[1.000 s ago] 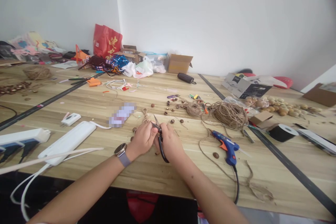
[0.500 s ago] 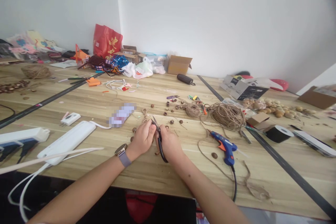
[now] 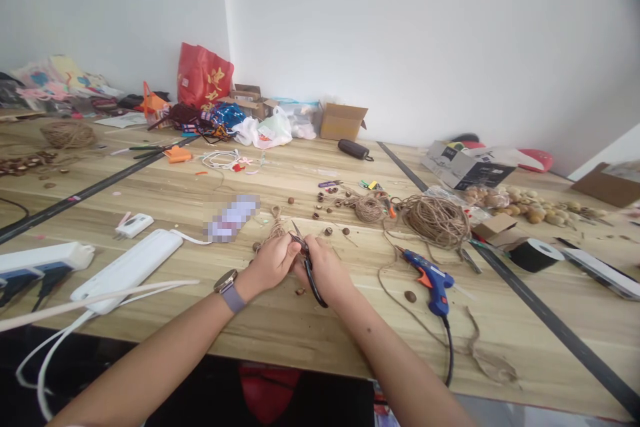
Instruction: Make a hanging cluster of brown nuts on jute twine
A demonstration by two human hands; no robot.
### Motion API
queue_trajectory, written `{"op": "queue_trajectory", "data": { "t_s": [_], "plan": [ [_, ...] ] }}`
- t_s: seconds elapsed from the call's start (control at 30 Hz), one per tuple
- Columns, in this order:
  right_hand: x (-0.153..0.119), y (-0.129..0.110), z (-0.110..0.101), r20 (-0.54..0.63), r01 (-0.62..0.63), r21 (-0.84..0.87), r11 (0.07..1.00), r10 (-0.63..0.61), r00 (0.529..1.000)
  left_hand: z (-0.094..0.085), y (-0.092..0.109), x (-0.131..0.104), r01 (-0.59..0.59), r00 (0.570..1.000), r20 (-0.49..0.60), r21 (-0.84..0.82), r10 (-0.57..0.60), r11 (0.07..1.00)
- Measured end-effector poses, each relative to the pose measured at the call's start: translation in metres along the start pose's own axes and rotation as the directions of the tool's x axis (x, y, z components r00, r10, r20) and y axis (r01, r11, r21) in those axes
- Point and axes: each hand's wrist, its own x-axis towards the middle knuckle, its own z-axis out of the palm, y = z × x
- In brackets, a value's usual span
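So the scissors [image 3: 309,271] are clamped in the right hand [image 3: 327,268], blades pointing far, just beside the left hand [image 3: 273,260]; can't tell if that one's gripping anything.

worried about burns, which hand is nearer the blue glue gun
The right hand. It grips the scissors, left of the glue gun and not touching it; the left hand is farther left, with the right hand between it and the gun.
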Motion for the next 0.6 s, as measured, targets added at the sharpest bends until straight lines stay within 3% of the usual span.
{"op": "queue_trajectory", "data": {
  "t_s": [0.27,0.6],
  "plan": [
    [0.001,-0.002,-0.003,-0.003,-0.007,0.001,1.000,0.007,1.000,-0.002,0.005,0.000,-0.010,1.000,-0.021,-0.018,0.010,1.000],
    [0.002,-0.002,0.000,-0.043,0.014,0.029,0.999,-0.012,0.999,-0.005,0.014,0.004,0.067,0.995,-0.063,-0.163,-0.078,0.984]
  ]
}}
